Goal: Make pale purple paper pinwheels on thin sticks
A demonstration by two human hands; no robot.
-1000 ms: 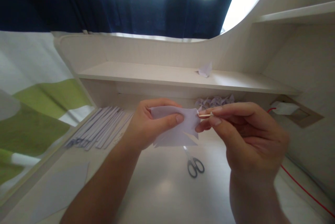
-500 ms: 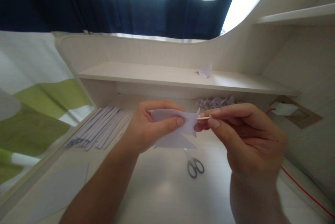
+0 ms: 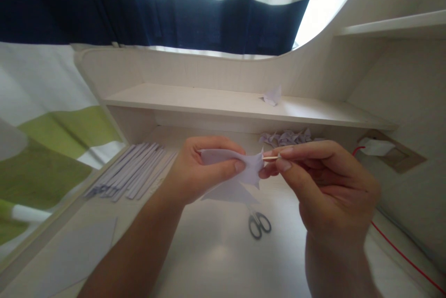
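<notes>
My left hand [image 3: 205, 168] pinches a folded white paper piece [image 3: 252, 168] between thumb and fingers, above the desk. Pointed corners stick out at its right end, and a broad flap hangs below the thumb. From the right, my right hand [image 3: 324, 186] holds a thin pale stick like a toothpick [image 3: 270, 158] between thumb and index finger. Its tip meets the paper's right edge; whether it goes inside, I cannot tell. Scissors [image 3: 259, 225] with dark handles lie on the desk beneath the paper, blades partly hidden by the flap.
Several white paper strips [image 3: 130, 168] lie at the left, near a flat paper sheet [image 3: 80, 251]. Small folded paper pieces [image 3: 287, 138] are heaped under the shelf [image 3: 195, 96], which carries one folded paper shape [image 3: 272, 96]. A red cable [image 3: 404, 254] runs along the right.
The paper's right end has bent a little, its corners curling more around the stick's tip. Both hands keep their grips and have barely moved.
</notes>
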